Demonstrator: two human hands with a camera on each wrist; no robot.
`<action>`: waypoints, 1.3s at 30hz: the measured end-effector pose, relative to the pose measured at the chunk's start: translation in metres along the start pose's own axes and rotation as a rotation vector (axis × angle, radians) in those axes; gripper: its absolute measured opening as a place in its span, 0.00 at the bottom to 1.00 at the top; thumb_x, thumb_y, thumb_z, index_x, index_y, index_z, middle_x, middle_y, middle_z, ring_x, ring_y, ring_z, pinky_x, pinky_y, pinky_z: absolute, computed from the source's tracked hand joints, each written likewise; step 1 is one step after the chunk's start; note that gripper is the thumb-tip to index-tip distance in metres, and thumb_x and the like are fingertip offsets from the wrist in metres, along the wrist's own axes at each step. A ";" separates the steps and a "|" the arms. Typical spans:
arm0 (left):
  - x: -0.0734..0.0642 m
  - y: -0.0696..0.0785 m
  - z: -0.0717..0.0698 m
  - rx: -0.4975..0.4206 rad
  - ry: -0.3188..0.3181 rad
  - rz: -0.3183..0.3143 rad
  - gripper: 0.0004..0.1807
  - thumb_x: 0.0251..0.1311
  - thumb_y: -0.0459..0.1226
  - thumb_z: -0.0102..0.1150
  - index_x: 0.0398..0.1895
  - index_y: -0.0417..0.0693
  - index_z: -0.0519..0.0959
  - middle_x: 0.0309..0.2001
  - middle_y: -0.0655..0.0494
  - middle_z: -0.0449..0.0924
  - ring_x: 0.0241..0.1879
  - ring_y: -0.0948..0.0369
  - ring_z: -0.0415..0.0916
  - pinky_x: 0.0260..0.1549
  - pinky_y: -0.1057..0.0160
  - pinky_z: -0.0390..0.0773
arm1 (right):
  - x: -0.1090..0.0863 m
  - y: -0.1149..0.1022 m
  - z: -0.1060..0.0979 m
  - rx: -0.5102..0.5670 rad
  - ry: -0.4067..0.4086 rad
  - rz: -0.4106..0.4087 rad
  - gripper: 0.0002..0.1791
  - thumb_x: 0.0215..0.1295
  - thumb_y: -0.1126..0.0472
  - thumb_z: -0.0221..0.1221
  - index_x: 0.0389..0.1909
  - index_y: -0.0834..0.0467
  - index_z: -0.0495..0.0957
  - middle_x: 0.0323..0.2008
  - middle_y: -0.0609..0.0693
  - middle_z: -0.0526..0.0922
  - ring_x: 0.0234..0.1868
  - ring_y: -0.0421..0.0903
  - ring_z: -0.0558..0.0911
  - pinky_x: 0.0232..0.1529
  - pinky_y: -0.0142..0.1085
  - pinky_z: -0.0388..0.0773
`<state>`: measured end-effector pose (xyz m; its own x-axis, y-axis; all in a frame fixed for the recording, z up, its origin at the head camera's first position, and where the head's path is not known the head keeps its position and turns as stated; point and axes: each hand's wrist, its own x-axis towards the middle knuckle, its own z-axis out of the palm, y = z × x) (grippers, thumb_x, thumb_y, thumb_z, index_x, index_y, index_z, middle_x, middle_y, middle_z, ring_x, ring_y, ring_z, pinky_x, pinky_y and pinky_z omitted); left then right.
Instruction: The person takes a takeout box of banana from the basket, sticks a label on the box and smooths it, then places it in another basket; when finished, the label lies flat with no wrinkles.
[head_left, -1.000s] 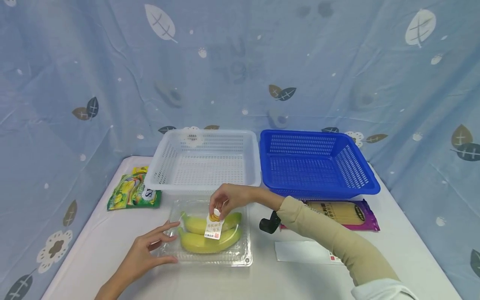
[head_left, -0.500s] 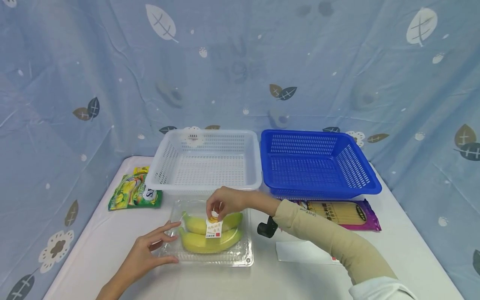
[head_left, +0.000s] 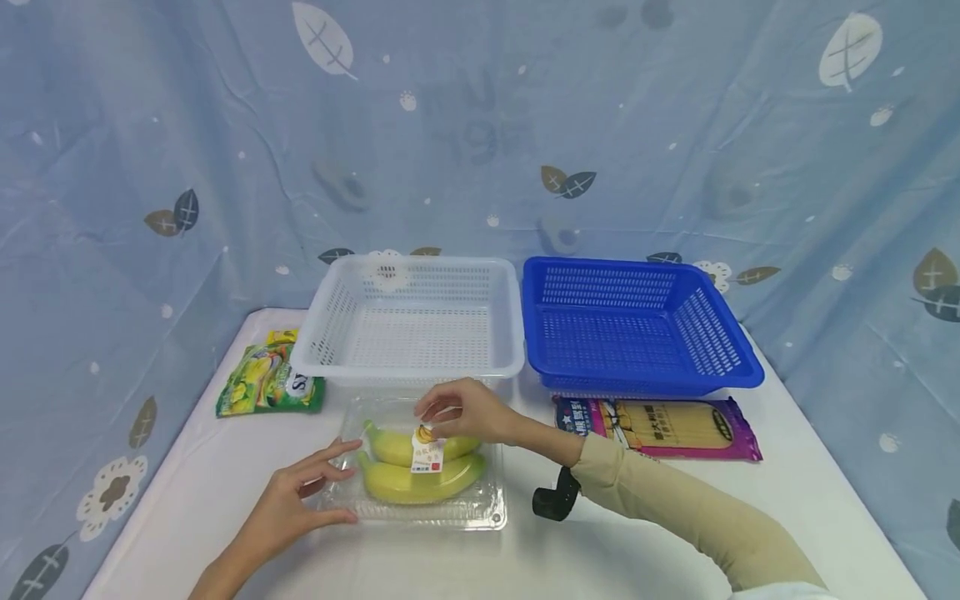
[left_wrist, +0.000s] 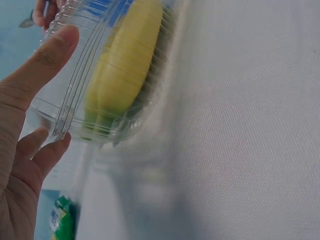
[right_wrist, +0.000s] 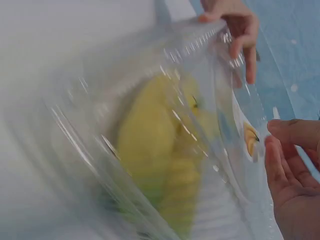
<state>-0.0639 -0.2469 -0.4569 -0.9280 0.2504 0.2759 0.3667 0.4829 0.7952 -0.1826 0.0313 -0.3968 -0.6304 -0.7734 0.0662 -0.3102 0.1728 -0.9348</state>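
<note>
A clear plastic clamshell box (head_left: 480, 508) lies on the white table, with two yellow bananas (head_left: 423, 483) under its lid. A small white label with a banana picture (head_left: 427, 457) sits on the lid. My left hand (head_left: 288, 500) grips the box's left side, thumb at the front and fingers spread farther back. My right hand (head_left: 468, 410) hovers over the back of the lid. Its thumb and fingers are loosely bent at the label's top edge, and in the right wrist view a slight gap shows between the right fingertips (right_wrist: 272, 142) and the label.
Behind the box stand a white basket (head_left: 303, 362) and a blue basket (head_left: 645, 379). A green snack bag (head_left: 262, 383) lies at the left, overlapping a yellow packet (head_left: 282, 337). A purple pasta pack (head_left: 675, 427) lies in front of the blue basket. A patterned blue cloth (head_left: 480, 125) hangs behind the table.
The label, earlier pinched by my right hand, now lies on the lid, and the right fingers have eased off it. The right forearm has shifted right. My left hand stays put.
</note>
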 end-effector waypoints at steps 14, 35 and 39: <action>0.000 0.001 0.000 -0.012 -0.010 0.006 0.23 0.32 0.38 0.79 0.38 0.47 0.84 0.61 0.51 0.74 0.63 0.78 0.60 0.44 0.56 0.79 | -0.011 0.009 0.012 0.186 0.047 0.104 0.15 0.60 0.75 0.60 0.49 0.71 0.76 0.47 0.63 0.82 0.51 0.51 0.82 0.51 0.33 0.77; -0.001 0.004 0.000 -0.030 -0.021 -0.011 0.23 0.33 0.38 0.78 0.40 0.45 0.84 0.62 0.49 0.73 0.63 0.78 0.58 0.46 0.63 0.78 | -0.033 0.002 0.032 0.349 -0.040 0.114 0.17 0.62 0.79 0.55 0.53 0.75 0.70 0.52 0.72 0.77 0.55 0.59 0.78 0.51 0.34 0.77; -0.001 0.003 0.001 -0.031 -0.019 -0.013 0.23 0.33 0.37 0.79 0.39 0.46 0.84 0.63 0.50 0.73 0.63 0.78 0.58 0.47 0.72 0.75 | -0.038 -0.001 0.036 0.370 -0.101 0.092 0.17 0.62 0.79 0.55 0.52 0.75 0.70 0.52 0.73 0.76 0.55 0.64 0.76 0.52 0.33 0.77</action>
<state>-0.0621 -0.2451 -0.4554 -0.9312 0.2603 0.2550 0.3518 0.4601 0.8152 -0.1323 0.0385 -0.4109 -0.5650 -0.8241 -0.0409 0.0332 0.0268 -0.9991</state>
